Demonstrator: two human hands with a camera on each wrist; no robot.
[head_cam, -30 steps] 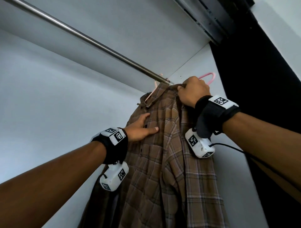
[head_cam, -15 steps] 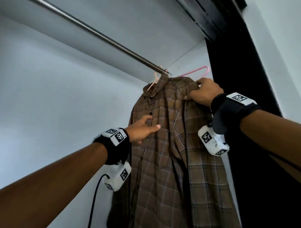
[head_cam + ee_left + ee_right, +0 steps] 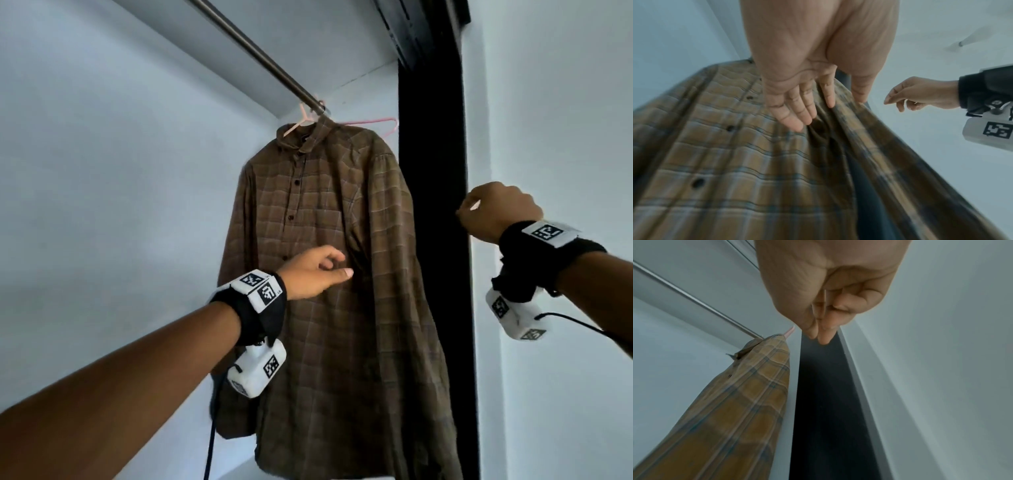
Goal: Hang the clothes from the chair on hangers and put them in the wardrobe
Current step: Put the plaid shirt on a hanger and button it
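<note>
The brown checked shirt (image 3: pixel 329 260) hangs on a pink hanger (image 3: pixel 363 121), and the hanger's hook sits over the metal rail (image 3: pixel 260 58) at its far right end, inside the white wardrobe (image 3: pixel 102 154). The shirt's long axis runs straight down from the collar to the hem, with its buttoned front turned toward the camera.

The left hand (image 3: pixel 311 270) is the nearer one to the cloth. Its fingers (image 3: pixel 797 112) are straight and relaxed, spread over the front of the shirt about halfway down, beside the fold where the right sleeve meets the body. They grip nothing; from the left wrist view I cannot tell whether the fingertips touch the fabric or hover just off it.

The right hand (image 3: pixel 496 212) is well apart from the shirt, off to its right and in front of the dark door edge (image 3: pixel 431 205). Its fingers (image 3: pixel 826 334) are loosely curled and hold nothing.

The shirt looks safely hung, so this garment's part of the job seems done. If any smoothing is wanted, the left hand is placed for it: the cloth lies directly ahead of its fingertips, and a stroke would follow the shirt's length downward. Otherwise both hands are free to go for the next garment.
</note>
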